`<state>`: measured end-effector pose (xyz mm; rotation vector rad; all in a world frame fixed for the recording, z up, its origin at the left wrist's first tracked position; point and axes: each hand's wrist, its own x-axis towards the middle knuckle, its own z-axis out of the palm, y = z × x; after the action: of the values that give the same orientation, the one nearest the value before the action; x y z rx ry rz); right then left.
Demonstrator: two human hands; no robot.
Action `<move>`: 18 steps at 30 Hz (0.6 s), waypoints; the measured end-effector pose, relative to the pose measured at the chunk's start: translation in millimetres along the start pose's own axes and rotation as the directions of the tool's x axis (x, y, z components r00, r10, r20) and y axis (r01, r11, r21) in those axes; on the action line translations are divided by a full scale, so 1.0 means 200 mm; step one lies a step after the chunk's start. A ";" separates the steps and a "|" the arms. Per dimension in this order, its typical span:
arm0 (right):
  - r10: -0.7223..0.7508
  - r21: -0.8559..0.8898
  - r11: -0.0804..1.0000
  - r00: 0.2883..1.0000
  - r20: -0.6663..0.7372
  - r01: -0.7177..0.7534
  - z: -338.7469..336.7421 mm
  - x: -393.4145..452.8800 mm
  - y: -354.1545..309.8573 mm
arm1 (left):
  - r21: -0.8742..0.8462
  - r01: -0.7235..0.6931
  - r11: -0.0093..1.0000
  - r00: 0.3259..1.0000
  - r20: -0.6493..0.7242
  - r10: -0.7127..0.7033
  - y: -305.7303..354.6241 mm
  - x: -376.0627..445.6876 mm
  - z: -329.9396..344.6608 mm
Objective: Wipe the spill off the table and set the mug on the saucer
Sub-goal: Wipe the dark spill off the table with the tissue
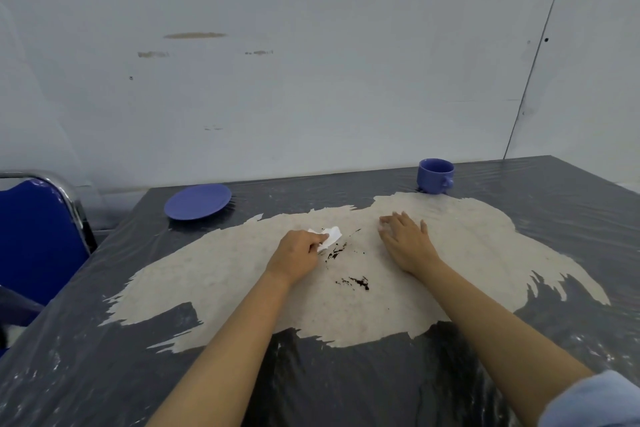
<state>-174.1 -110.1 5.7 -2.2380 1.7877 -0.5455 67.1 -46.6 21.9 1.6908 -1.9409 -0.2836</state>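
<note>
light: even, soft, fairly bright, bluish cast | shadows: faint | glare: pale sheen on the plastic table (571,204) cover | lens: wide-angle bowing toward edges | focus: slightly soft overall

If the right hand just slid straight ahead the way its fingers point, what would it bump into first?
Probably nothing: the right hand points up and slightly left, toward the wall; the mug sits to the right of that line, though depth is hard to judge.

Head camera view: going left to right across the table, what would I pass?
Chair → saucer → left hand → tissue → right hand → mug.
</note>
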 end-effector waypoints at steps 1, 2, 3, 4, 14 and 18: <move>0.006 0.006 1.000 1.000 0.007 -0.006 0.00 -0.01 0.01 | 0.001 -0.005 1.000 1.000 0.012 0.005 0.00 0.00 0.00; 0.008 0.014 1.000 1.000 0.008 -0.008 0.01 -0.01 0.02 | -0.001 -0.007 1.000 1.000 0.021 0.007 0.00 0.00 0.00; 0.010 0.024 1.000 1.000 0.002 -0.010 0.01 -0.01 0.02 | -0.002 -0.005 1.000 1.000 0.028 0.005 0.00 0.00 0.00; 0.016 0.035 0.999 1.000 -0.006 -0.016 0.02 -0.02 0.01 | -0.003 -0.001 1.000 0.999 0.035 0.001 0.00 0.00 0.01; 0.029 0.043 0.999 0.999 -0.042 -0.027 0.04 -0.03 0.01 | -0.085 0.015 0.996 0.997 0.075 -0.008 0.12 0.07 0.07; 0.018 0.029 0.999 0.998 -0.063 -0.016 0.04 -0.02 0.01 | -0.177 0.000 0.984 0.994 0.107 0.019 0.14 0.08 0.08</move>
<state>-173.3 -107.4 -3.2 -2.2082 1.8155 -0.6411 33.4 -59.2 27.0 1.5787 -1.9377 -0.5384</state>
